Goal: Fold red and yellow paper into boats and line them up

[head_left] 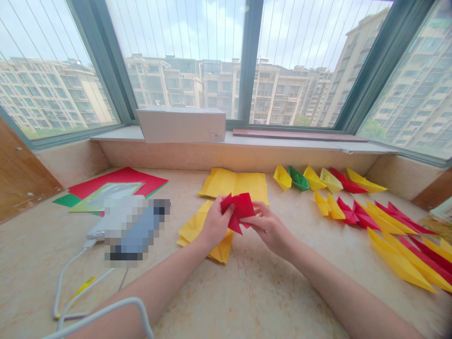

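Observation:
Between my two hands is a piece of folded red paper (243, 207), with pointed flaps sticking out at its lower edge. My left hand (216, 221) grips its left side, thumb lying over the front. On the right side, the fingers of my right hand (266, 225) pinch the paper near its lower corner. Creased yellow paper (190, 228) lies on the counter under and beside my left hand. Just beyond my hands rests another yellow sheet (235, 181) with a fold line down its middle.
Several folded paper boats (298, 178) in yellow, green and red stand in rows at the right. Left are red sheets (123, 181), a white device (122, 216) and a white cable (102, 306) crossing near my left forearm. A white box (181, 125) sits on the sill.

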`<state>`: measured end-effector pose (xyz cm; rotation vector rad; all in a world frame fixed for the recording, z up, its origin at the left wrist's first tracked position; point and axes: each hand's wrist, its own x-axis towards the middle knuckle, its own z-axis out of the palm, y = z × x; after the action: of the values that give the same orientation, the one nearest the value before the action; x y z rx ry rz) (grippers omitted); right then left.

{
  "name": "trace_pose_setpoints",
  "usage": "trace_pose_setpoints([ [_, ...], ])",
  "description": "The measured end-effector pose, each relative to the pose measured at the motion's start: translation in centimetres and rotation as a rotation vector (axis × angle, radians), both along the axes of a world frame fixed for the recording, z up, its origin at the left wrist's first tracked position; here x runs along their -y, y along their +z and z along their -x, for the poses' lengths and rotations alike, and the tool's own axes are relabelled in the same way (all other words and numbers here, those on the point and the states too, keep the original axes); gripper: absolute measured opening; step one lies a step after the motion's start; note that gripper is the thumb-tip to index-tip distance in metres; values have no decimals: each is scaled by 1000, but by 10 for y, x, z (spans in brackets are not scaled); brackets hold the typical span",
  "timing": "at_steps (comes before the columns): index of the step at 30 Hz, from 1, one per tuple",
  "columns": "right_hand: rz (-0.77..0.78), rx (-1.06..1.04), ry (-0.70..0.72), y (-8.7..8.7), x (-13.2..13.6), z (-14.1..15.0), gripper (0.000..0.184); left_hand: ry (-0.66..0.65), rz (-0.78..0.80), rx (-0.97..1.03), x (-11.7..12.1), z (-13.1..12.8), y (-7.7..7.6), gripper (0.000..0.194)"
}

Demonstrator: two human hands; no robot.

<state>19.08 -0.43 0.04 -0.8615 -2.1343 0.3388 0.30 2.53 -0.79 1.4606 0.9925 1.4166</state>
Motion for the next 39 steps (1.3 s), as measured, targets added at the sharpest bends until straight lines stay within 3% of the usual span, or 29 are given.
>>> trace_pose_setpoints([
  [14, -183, 194, -47, 5, 2, 1, 34, -17, -8, -31, 4, -1, 2, 24],
  [18, -137, 210, -40, 11, 10, 2, 29, -18, 29, 13, 4, 0, 3, 29],
  [20, -105, 170, -20, 14, 14, 3, 37, -9, 59, 59, 3, 0, 6, 31],
  [23, -13, -6, -3, 15, 15, 4, 50, 18, 84, 108, 3, -1, 10, 34],
  [27, 145, -281, -71, 10, 9, 7, 42, 11, 94, 131, 4, -4, 11, 38],
  [34, 119, -164, 41, -2, 5, 11, 38, -20, 111, 126, 8, -6, 9, 34],
  [39, 129, -182, 31, -2, 7, 13, 37, -62, 153, 159, 10, -7, 11, 31],
])
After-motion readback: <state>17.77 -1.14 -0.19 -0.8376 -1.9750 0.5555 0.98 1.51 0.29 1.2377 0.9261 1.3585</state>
